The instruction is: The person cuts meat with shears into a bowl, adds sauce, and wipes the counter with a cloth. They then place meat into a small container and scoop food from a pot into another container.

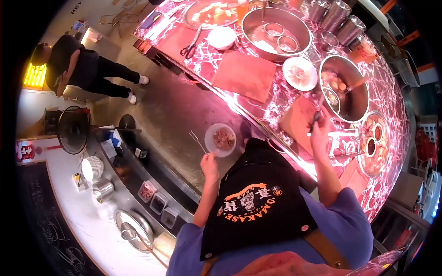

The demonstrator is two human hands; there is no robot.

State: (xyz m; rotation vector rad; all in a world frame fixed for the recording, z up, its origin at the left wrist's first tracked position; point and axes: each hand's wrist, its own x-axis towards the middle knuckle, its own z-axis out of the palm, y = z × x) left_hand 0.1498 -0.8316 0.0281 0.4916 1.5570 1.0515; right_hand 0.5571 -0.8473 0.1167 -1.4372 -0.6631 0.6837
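Note:
My left hand (209, 166) is closed at the near rim of a white bowl (208, 138) holding cut pieces of meat (223, 139). A long two-pronged metal fork (199, 141) sticks out of the same hand, beside the bowl. Over the counter, my right hand (321, 128) grips the dark handle of a ladle (316, 117). The ladle's round head (331, 101) is at the near side of a deep steel pot (367, 103) with food in it. Under my right hand lies a brown cutting board (294, 120).
The marbled counter carries a larger steel pot (305, 34), a white plate of food (307, 83), another board (244, 76), scissors (188, 51) and a round tray of food (368, 164). A person (78, 66) stands across the aisle. Stacked plates (93, 169) stand on the left counter.

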